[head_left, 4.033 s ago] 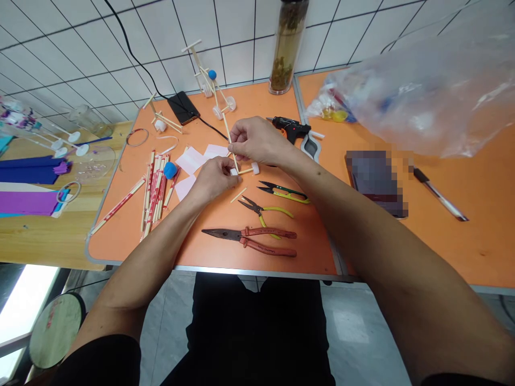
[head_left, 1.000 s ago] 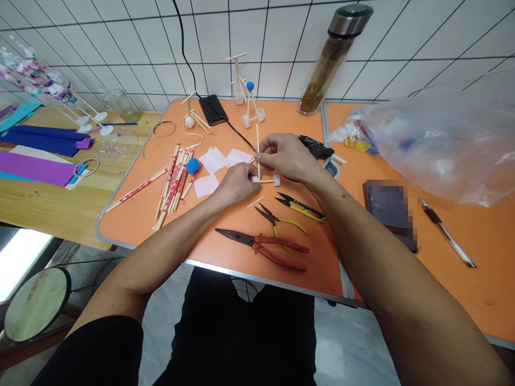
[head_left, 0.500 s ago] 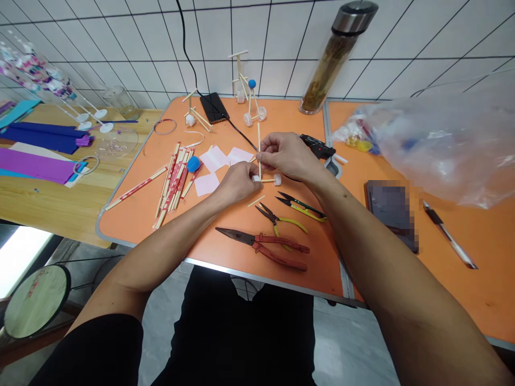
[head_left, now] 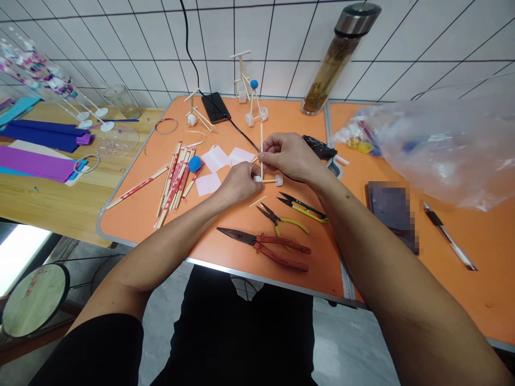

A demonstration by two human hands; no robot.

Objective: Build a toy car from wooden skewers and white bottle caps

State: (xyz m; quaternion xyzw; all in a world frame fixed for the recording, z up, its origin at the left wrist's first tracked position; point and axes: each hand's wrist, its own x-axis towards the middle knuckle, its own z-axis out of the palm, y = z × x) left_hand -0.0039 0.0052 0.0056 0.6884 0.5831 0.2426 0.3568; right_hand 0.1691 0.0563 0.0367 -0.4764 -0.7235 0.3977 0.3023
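My right hand (head_left: 287, 155) pinches a thin wooden stick (head_left: 262, 139) that stands upright. The stick's lower end meets a short wooden axle (head_left: 269, 180), which has a white wheel (head_left: 279, 180) at its right end. My left hand (head_left: 242, 182) is closed around the white wheel at the axle's left end, and its fingers partly cover it. Just in front of the hands lies a loose piece of stick (head_left: 257, 201). Pale paper squares (head_left: 208, 183) and a blue ball (head_left: 195, 163) are left of my left hand.
Snips (head_left: 301, 207), small pliers (head_left: 277, 219) and red-handled pliers (head_left: 261, 244) lie near the front edge. Wrapped chopsticks (head_left: 175, 182) are at left. Behind stand stick models (head_left: 255, 107), a phone (head_left: 216, 107) and a tea bottle (head_left: 338, 61). A glue gun (head_left: 318, 146) lies beyond my right wrist.
The whole view has shifted very slightly. Both hands keep the same hold on the upright stick and the wheeled axle.
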